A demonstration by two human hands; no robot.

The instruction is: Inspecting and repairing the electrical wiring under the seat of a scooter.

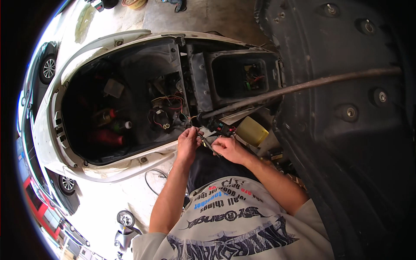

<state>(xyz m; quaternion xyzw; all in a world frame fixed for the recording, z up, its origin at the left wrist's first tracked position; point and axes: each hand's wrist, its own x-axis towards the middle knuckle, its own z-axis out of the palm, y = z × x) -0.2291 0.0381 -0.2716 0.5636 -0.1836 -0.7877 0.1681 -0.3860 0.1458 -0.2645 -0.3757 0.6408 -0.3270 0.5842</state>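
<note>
My left hand [189, 141] pinches a dark wire bundle [204, 139] at the near side of an open white scooter body [117, 174]. Fingers bent, my right hand [228, 148] closes on the lower right part of the same bundle. Loose coloured wire ends [192, 118] stick up just beyond my left fingertips. Beside my right hand lies a black electrical block [223, 128] with small red and teal parts. What exactly the bundle ends in is hidden by my fingers.
The dark storage bay [143, 65] holds bottles and loose wiring. A rusty rod [312, 82] slants across to the large black panel [346, 151] on the right. A yellowish container [252, 131] stands right of my hands. Parked cars and a motorbike [125, 234] are at left.
</note>
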